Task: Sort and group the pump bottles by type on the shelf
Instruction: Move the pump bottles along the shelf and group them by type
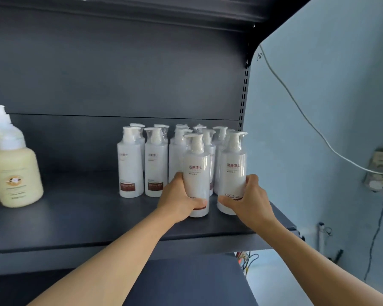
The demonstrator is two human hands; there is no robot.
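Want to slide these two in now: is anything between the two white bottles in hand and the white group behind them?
Nothing visible. The left hand grips one white bottle, the right hand another, both directly in front of the white group. The cream bottles stand far left.

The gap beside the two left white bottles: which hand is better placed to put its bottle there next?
Probably the left hand. It grips the white bottle nearer that gap, with bare shelf between. The right hand grips its bottle at the shelf's right end and would have to cross over.
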